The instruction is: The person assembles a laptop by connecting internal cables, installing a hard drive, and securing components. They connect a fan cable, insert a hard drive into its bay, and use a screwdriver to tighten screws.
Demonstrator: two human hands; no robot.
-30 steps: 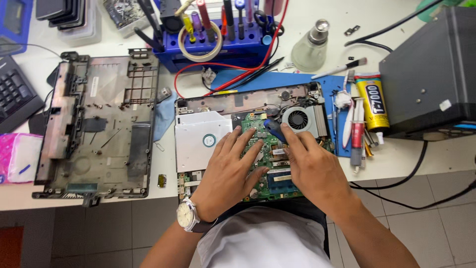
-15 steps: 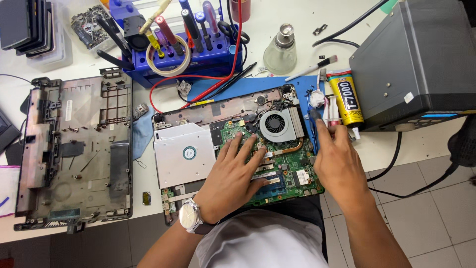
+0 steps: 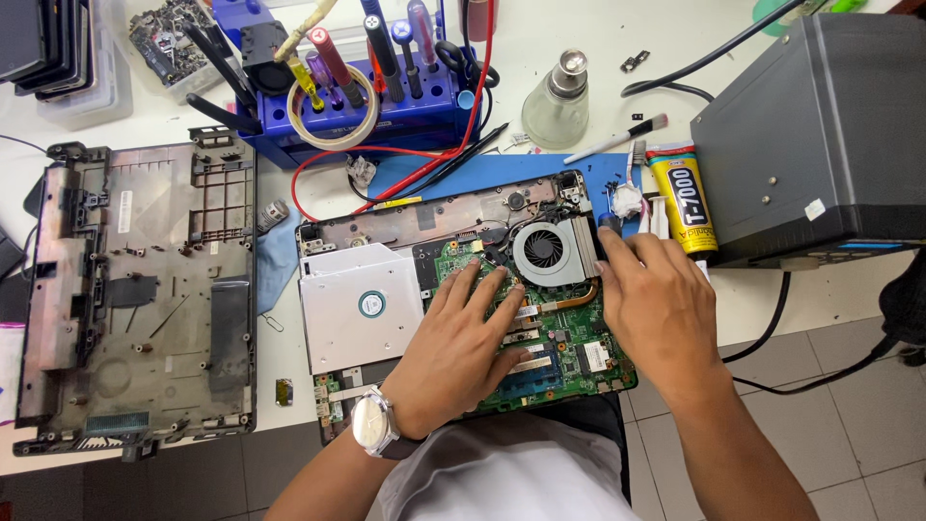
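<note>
Left hand (image 3: 461, 338) lies spread flat on the green circuit board (image 3: 564, 352), steadying it; right hand (image 3: 661, 299) (fingers loosely spread) touches the fan (image 3: 547, 253) edge, seemingly working there; careful fingertip work follows.

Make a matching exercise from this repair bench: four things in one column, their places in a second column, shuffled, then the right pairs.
Things:
1. cooling fan
2. glue tube
3. roll of tape
4. bottom cover

Places:
A. lying apart, left of the opened laptop
B. on the blue tool rack at the back
C. set in the green board, between the left hand and the right hand
D. beside the dark box on the right

Pairs: 1-C, 2-D, 3-B, 4-A
</note>
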